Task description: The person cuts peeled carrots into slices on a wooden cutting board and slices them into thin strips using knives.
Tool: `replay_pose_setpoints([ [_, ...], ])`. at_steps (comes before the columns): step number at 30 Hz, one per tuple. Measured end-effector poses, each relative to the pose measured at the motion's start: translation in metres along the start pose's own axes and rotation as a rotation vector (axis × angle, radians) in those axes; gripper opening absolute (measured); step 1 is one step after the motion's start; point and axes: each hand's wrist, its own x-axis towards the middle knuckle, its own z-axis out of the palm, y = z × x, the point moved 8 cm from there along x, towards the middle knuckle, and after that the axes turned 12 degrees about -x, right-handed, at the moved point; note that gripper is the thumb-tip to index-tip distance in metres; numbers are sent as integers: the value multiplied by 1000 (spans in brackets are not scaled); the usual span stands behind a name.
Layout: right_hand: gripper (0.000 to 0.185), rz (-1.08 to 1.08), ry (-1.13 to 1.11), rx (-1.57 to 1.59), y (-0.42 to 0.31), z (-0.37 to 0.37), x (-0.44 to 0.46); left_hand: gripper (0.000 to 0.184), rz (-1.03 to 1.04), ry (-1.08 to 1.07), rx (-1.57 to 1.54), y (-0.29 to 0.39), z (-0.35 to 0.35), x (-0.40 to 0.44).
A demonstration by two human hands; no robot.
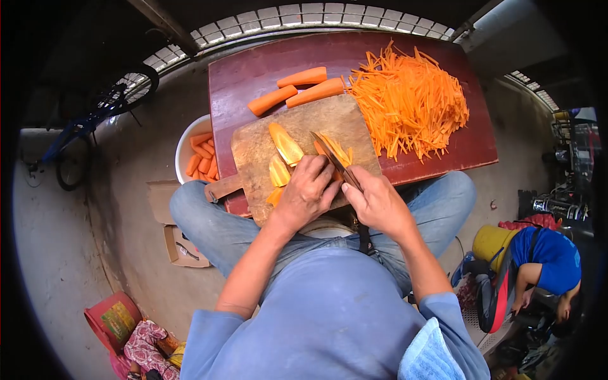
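Note:
On the wooden cutting board (253, 151), my left hand (308, 193) has its fingers bent and pressed together beside the blade; a piece of carrot seems to lie under the fingertips, mostly hidden. My right hand (382, 204) is wrapped round the handle of a knife (334, 158), whose blade points up and left across the board. Thin carrot strips (342, 151) lie just right of the blade. Flat carrot slices (286, 144) rest left of it. Three peeled carrots (303, 77) lie beyond the board, and a large heap of shredded carrot (415, 104) stands to the right.
The board rests on a red table (231, 69). A white bucket (182, 152) of carrots stands at its left. A bicycle (79, 126) is at the far left, a cardboard box (183, 247) on the floor. Another person (548, 256) bends near a yellow bucket (491, 244) at the right.

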Motion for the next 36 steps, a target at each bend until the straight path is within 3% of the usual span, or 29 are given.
replay_pose_setpoints([
  [6,26,-22,21,44,-11,-13,-26,42,-18,9,-22,-3,-1,-4],
  [9,26,-105,134,-53,-7,1,-15,43,3,9,-9,-3,-1,-2],
  [12,19,-60,106,-65,-3,3,2,42,0,6,-7,1,-1,-3],
  [24,17,-71,100,-14,-7,-3,1,41,-15,7,-7,-1,-2,-4],
  [30,19,-99,143,53,-6,-4,-21,40,-21,23,3,-3,-1,-5],
  [36,26,-22,17,31,-4,-5,-9,40,-9,28,-3,-5,0,-5],
])
